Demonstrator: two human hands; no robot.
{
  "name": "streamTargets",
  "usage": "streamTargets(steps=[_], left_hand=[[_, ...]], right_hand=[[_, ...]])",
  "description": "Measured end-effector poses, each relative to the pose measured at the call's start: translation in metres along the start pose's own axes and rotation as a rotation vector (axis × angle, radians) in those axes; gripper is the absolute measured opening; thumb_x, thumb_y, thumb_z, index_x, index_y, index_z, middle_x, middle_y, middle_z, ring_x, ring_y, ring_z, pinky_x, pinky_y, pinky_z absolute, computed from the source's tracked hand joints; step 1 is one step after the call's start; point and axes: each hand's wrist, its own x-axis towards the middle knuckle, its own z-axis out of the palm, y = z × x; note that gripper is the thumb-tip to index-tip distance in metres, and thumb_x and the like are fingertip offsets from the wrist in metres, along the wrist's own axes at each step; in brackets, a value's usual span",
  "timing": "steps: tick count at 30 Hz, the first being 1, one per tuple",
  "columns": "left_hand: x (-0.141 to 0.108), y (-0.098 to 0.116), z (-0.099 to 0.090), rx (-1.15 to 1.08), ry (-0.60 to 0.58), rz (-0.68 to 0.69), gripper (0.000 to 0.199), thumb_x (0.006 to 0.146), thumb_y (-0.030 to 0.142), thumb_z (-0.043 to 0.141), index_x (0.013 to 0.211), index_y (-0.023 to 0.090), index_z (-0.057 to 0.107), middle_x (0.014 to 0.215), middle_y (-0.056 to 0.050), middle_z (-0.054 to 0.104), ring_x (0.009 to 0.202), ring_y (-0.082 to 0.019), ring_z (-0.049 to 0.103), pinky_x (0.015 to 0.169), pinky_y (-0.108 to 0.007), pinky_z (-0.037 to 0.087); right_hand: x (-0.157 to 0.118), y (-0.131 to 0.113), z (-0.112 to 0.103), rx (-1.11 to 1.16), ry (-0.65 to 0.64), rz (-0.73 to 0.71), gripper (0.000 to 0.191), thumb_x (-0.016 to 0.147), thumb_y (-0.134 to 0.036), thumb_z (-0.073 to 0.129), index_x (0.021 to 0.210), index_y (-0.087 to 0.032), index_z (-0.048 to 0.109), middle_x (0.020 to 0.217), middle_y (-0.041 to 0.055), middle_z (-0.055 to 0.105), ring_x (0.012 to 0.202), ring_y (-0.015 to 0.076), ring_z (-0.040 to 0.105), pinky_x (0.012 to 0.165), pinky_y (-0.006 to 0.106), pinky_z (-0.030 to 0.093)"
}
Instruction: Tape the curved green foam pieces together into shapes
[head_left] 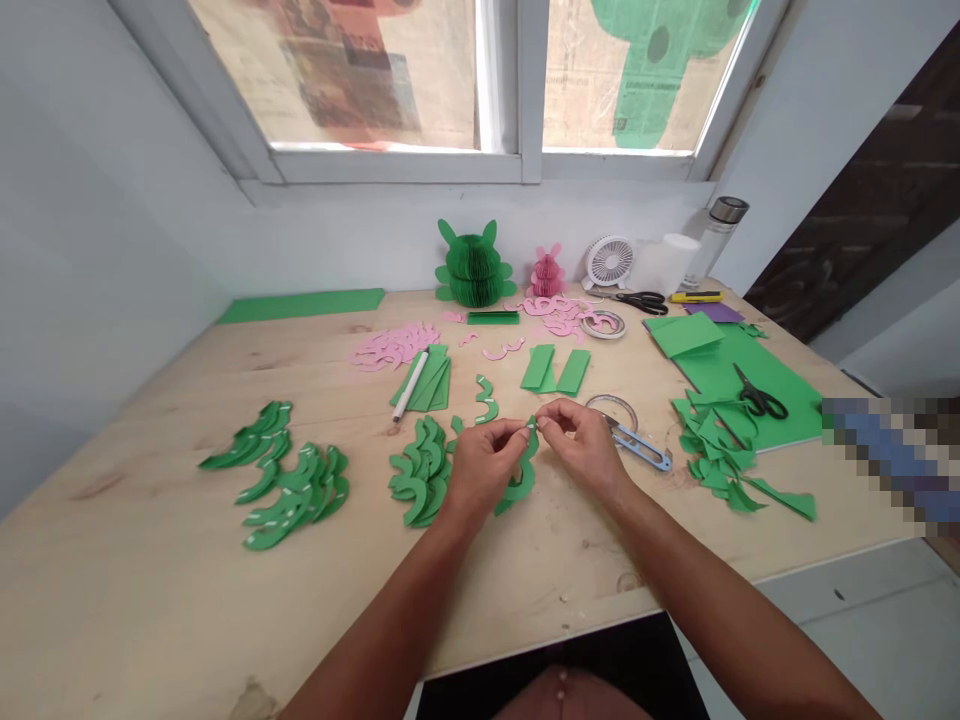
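Between finger and thumb, my left hand (486,465) pinches a wavy green paper cutout (523,484) just above the table. My right hand (583,445) has its fingertips pressed together at the cutout's top end, beside a small white spot; what they grip is too small to make out. Close on the left lies a pile of similar green cutouts (420,475), partly behind my left hand. One more wavy cutout (486,398) with white patches lies just beyond my hands. A light-blue utility knife (641,446) and a roll of tape (613,408) rest right of my right hand.
Patched green cutouts (300,495) lie at left. Folded green strips (431,385) sit under a white pen (411,385). Pink cutouts (397,346), a green honeycomb figure (473,270) and a small fan (609,263) stand farther back. Scissors (759,395) and green scraps (716,445) lie right.
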Motion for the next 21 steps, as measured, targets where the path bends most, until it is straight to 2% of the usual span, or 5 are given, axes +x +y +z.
streamTargets(steps=[5, 14, 21], left_hand=[[-0.0005, 0.0014, -0.0006, -0.007, 0.004, -0.003, 0.022, 0.066, 0.032, 0.061, 0.069, 0.012, 0.070, 0.051, 0.003, 0.047, 0.041, -0.005, 0.035, 0.036, -0.016, 0.027], [0.0007, -0.0023, -0.0011, 0.023, -0.001, 0.047, 0.020, 0.065, 0.033, 0.062, 0.065, 0.014, 0.069, 0.057, 0.000, 0.058, 0.046, -0.008, 0.047, 0.041, -0.018, 0.038], [-0.0001, -0.0003, -0.0009, 0.020, 0.019, 0.022, 0.018, 0.067, 0.031, 0.058, 0.063, 0.014, 0.064, 0.055, 0.001, 0.055, 0.043, -0.008, 0.046, 0.039, -0.018, 0.037]], right_hand=[[-0.0003, 0.0003, 0.0013, 0.056, 0.001, 0.000, 0.008, 0.071, -0.023, 0.055, 0.072, -0.017, 0.061, 0.064, -0.0003, 0.061, 0.060, 0.0118, 0.055, 0.058, 0.023, 0.044], [0.0008, 0.0016, 0.0014, 0.062, -0.010, 0.017, 0.007, 0.070, -0.023, 0.055, 0.069, -0.017, 0.059, 0.061, -0.0006, 0.060, 0.059, 0.0119, 0.054, 0.057, 0.024, 0.043], [0.0013, 0.0011, 0.0009, 0.114, -0.017, 0.052, 0.007, 0.071, -0.023, 0.055, 0.069, -0.017, 0.057, 0.059, -0.0016, 0.056, 0.056, 0.0107, 0.050, 0.053, 0.022, 0.040]])
